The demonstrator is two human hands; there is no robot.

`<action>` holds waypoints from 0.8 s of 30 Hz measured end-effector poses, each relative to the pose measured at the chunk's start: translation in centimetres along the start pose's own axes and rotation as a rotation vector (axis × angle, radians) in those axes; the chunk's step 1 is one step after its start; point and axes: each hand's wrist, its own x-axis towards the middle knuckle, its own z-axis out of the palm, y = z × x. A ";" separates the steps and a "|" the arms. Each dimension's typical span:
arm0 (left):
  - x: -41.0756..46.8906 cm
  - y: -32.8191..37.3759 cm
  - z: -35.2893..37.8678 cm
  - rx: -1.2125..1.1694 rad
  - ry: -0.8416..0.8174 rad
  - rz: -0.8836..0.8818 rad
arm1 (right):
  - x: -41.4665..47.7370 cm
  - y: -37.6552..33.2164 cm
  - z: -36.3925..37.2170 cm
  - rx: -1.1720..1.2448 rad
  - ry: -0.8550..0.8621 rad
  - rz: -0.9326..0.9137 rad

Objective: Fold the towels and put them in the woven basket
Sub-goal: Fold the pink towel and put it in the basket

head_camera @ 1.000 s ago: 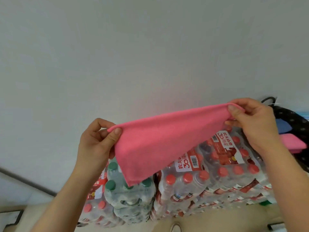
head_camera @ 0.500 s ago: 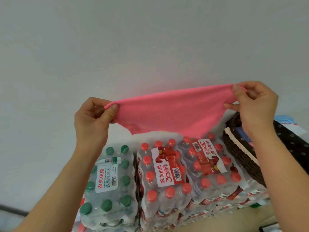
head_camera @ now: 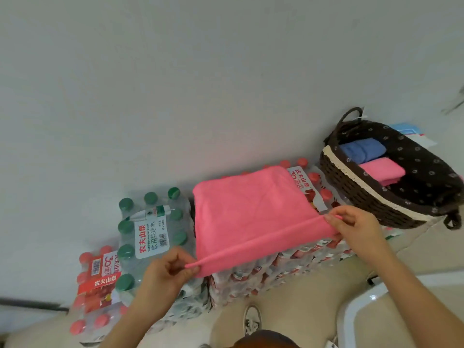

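**A:** What are the hands working on?

**B:** A pink towel (head_camera: 251,214). It is spread over the top of shrink-wrapped packs of red-capped water bottles (head_camera: 276,272), which are stacked against a plain pale wall (head_camera: 200,84). The towel's near edge is lifted off the packs and pulled taut between the two hands.

**A:** How is it held?

**B:** The left hand (head_camera: 165,275) pinches the near left corner, with the thumb pressed against curled fingers (head_camera: 187,272). The right hand (head_camera: 356,227) pinches the near right corner, its fingers (head_camera: 334,218) closed on the cloth. Both forearms reach in from the bottom of the view.

**A:** Where is the basket?

**B:** The woven basket (head_camera: 351,187) sits to the right of the towel, near it but apart. It is dark brown, with a cream band at the rim and a dark lining dotted with small flowers. It seems to rest on the right end of the bottle packs. Inside, at its far end, lies a folded blue towel (head_camera: 361,149), with a folded pink towel (head_camera: 381,169) just beside it.

**A:** Anything else nearby?

**B:** Left of the spread towel stands a pack of green-capped bottles (head_camera: 150,229). Lower left is another red-capped pack (head_camera: 98,280). Below are a beige floor (head_camera: 301,297) and one shoe (head_camera: 251,320) of the person.
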 end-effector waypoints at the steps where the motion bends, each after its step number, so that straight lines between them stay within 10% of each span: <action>1: 0.0 -0.3 0.1 0.017 -0.018 -0.014 | -0.3 0.3 -0.1 -0.022 -0.005 0.009; 9: 0.0 0.1 0.8 0.022 -0.186 -0.055 | 0.0 0.9 -0.7 -0.286 -0.118 0.004; 24: 11.9 4.8 0.7 -0.022 0.307 -0.033 | 10.5 -3.1 1.6 -0.184 0.014 -0.191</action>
